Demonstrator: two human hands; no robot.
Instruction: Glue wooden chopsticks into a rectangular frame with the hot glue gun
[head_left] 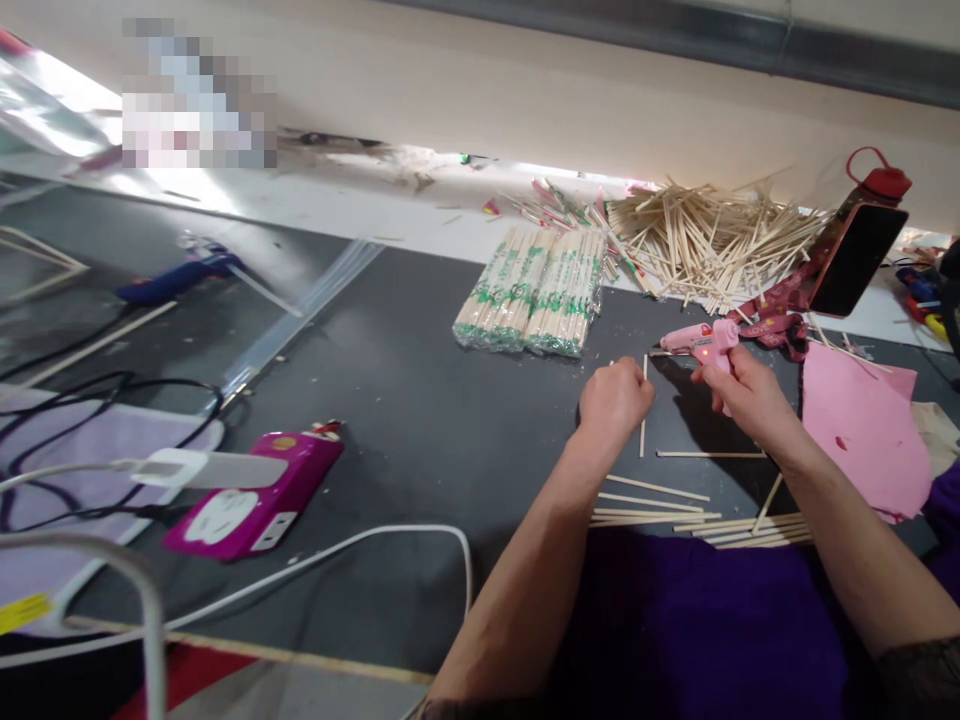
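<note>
My right hand [754, 395] is wrapped round the grip of a pink hot glue gun [703, 342], whose nozzle points left. Just left of it, my left hand [616, 402] is closed in a pinch at a thin wooden stick [643, 430] standing out lengthwise beside its fingers. The nozzle is close to the stick's upper end; whether they touch I cannot tell. Another stick [712, 455] lies crosswise below the glue gun. Nearer my body, several loose sticks [656, 517] lie on the dark table [390, 400].
Wrapped chopstick packs [532, 295] lie ahead, with a heap of loose sticks [712, 240] behind. A phone [859, 260] leans against a red-capped bottle [885, 185]. Pink cloth [859, 430] lies right. Leftward are a purple power strip [255, 495], cables, clear glue sticks [300, 320] and a blue glue gun [180, 277].
</note>
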